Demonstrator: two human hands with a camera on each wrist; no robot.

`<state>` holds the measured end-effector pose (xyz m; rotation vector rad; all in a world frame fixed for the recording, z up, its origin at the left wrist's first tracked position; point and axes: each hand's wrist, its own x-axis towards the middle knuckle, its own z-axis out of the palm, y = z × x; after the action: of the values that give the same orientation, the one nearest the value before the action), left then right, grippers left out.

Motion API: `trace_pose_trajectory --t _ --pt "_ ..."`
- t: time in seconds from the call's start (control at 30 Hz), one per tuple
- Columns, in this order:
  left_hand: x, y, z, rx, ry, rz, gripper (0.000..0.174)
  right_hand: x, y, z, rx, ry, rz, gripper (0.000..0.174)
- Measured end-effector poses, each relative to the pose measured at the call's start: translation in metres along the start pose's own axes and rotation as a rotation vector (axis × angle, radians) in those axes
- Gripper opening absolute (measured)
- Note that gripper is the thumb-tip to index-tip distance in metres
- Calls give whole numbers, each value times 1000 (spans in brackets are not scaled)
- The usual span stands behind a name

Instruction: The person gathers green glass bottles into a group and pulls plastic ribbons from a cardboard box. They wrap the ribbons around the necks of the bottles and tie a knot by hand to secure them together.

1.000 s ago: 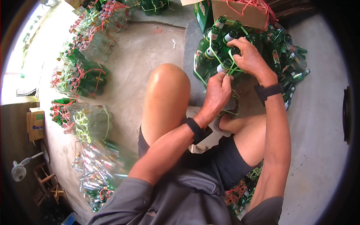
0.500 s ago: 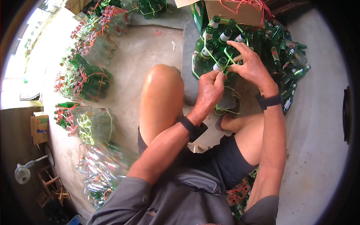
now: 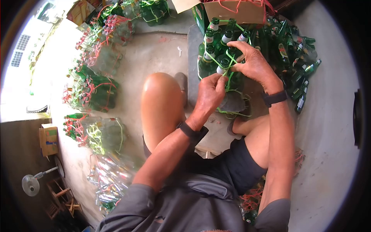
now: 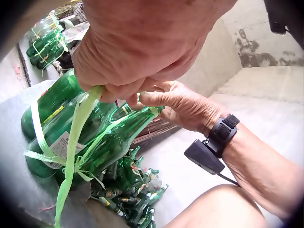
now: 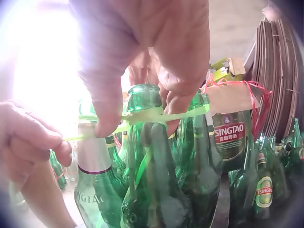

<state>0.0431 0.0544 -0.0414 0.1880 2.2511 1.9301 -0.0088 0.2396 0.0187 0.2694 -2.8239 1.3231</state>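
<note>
A cluster of upright green glass bottles (image 3: 206, 63) stands in front of the person, pale green plastic strap (image 4: 73, 137) looped around bodies and necks. My left hand (image 3: 210, 92) pinches the strap between thumb and forefinger at the near side of the cluster. My right hand (image 3: 256, 65) reaches over the cluster from the right, its thumb and fingers on either side of a bottle neck (image 5: 144, 95). In the right wrist view the strap crosses that neck just below the lip, with the thumb against it. Loose strap ends hang down the near bottles.
Loose green bottles (image 3: 299, 73) lie heaped at the right. Behind the cluster stands a cardboard box (image 3: 232, 12) with red strap. Tied bottle bundles (image 3: 98, 92) line the left side, and a fan (image 3: 31, 185) stands at lower left. A dark slab (image 3: 194, 50) lies under the cluster.
My left hand has drawn a little down and left, away from the right hand, still pinching the strap. The right hand stays over the near necks. The head view has shifted slightly.
</note>
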Motion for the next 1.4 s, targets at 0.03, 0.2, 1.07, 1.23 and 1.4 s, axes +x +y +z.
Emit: trace_pose_trajectory --t 0.03,0.2,1.07,1.23,1.4 --pt "1 3 -2 35 -4 -12 28 -1 -1 0 -14 -12 -4 68" --pt "5 4 -10 16 13 120 25 -6 -3 -5 -50 -46 -26 75" --pt "18 7 -18 213 34 291 18 -2 16 11 -53 141 -234 52" --pt "29 35 -26 404 -40 389 16 1 19 9 -40 85 -214 60" --pt "65 46 -32 649 -128 582 15 0 20 9 -68 99 -226 60"
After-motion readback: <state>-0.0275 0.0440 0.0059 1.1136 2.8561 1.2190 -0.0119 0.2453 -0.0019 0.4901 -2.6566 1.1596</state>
